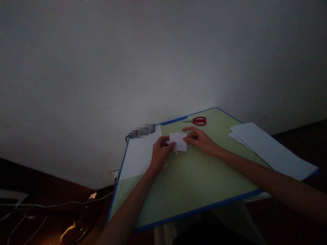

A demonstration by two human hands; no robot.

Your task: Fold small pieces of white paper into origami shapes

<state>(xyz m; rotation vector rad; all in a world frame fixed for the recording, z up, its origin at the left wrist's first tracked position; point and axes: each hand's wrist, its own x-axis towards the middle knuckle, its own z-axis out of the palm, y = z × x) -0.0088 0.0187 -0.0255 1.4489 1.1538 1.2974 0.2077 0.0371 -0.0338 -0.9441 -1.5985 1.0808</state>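
A small square of folded white paper (181, 143) is held up over the middle of the green tabletop (196, 180). My left hand (161, 151) pinches its left side, thumb on the front and fingers behind. Small pointed flaps of paper stick out near that thumb. At the right edge, my right hand (200, 139) grips the square between thumb and curled fingers, its index finger stretched out above. Beyond the hands lie scissors (199, 121) with red handles, blades pointing left. A large white sheet (138, 153) lies left of my left hand, partly hidden by it.
Several white sheets (270, 146) are stacked at the table's right edge, hanging over it. A dark, blurred-out object (142, 131) sits at the far left corner. Blue edging borders the table, which stands against a grey wall (163, 61). Cables (68, 203) run at the lower left.
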